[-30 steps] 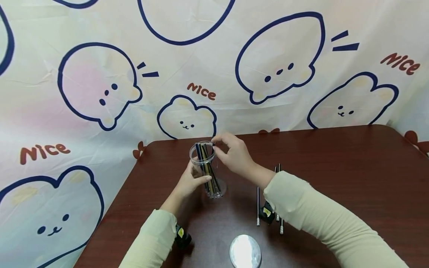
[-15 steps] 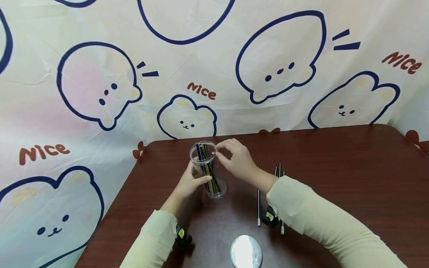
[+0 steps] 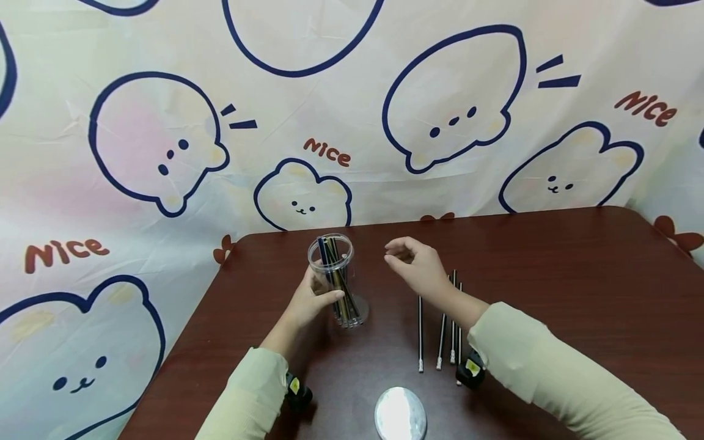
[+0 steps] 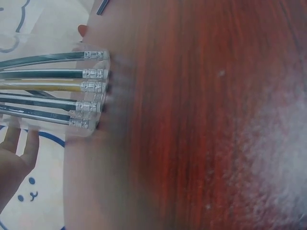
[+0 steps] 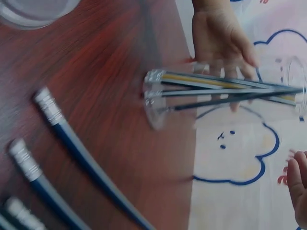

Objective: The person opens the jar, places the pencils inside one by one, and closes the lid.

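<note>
A clear plastic jar [image 3: 337, 275] stands upright on the dark red table [image 3: 550, 275] with several pencils in it, eraser ends down. My left hand [image 3: 321, 293] grips the jar's lower half from the left. In the left wrist view the jar [image 4: 53, 91] shows the pencils' erasers against its base. The right wrist view has the jar [image 5: 220, 88] with the left hand [image 5: 218, 33] behind it. My right hand [image 3: 397, 255] hovers right of the jar, fingers loosely curled, holding nothing. Several loose pencils [image 3: 420, 333] lie below it, and these pencils [image 5: 76, 146] also show in the right wrist view.
A round silver lid [image 3: 401, 414] lies near the table's front edge, between my forearms. A printed cartoon cloth [image 3: 165, 140] hangs behind the table and to its left. Bare tabletop stretches to the right of the loose pencils.
My right hand has drawn away from the jar's rim to the right and a little down. The left hand and the jar have stayed put. More of the loose pencils now show.
</note>
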The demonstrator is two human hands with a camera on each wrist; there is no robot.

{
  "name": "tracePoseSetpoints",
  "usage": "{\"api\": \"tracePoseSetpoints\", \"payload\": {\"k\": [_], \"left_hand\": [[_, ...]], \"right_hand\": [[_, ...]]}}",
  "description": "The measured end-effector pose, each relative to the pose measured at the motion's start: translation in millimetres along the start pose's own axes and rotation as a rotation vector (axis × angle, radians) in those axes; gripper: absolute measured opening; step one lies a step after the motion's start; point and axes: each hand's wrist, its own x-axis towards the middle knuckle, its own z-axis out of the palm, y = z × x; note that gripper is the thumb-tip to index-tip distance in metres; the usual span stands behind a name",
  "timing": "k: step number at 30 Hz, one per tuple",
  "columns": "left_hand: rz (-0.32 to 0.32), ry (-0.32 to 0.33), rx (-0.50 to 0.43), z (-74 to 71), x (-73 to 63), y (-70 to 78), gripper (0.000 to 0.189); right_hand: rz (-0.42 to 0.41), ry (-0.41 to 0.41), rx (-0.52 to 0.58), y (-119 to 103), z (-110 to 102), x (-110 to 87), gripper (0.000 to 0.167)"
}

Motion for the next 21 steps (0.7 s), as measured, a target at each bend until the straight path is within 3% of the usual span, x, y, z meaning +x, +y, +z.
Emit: {"api": "tracePoseSetpoints", "payload": {"k": [7,13,21], "left_hand": [[0.031,0.003,-0.05,0.9,0.5,-3.3,0.065],[0.035,0.003,-0.06,2.5,1.0,-5.7,0.068],[0.042,0.002,-0.074,1.5,1.5,-8.6,0.066]], "right_hand": [[0.148,-0.016,-0.055,24.1,-21.7,-11.3,0.021],[0.354,-0.026,0.028,51.1,-44.7,-21.5,0.027],[0.517,-0.07,0.032,76.5,-78.5,-31.0,0.033]]}}
